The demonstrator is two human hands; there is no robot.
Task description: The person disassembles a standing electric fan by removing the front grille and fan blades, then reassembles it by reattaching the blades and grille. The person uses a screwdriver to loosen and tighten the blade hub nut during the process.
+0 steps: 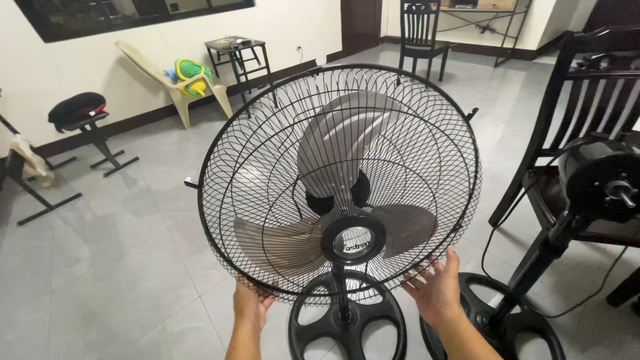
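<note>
Tiled floor (120,267) open; hands (252,303) (437,287) hold fan guard (267,133) rim.

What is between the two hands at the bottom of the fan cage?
Between the left hand and right hand, the head view shows the fan's black round base and its pole.

Black fan, grey blades

Black wire fan cage (280,133) over grey blades (340,140); black round base (347,327); pale grey tiled floor (120,267).

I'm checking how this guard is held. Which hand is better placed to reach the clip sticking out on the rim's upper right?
Probably the right hand: it holds the guard at the lower right, the same side as the clip. The left hand grips the lower left and would have to cross the grille.
</note>
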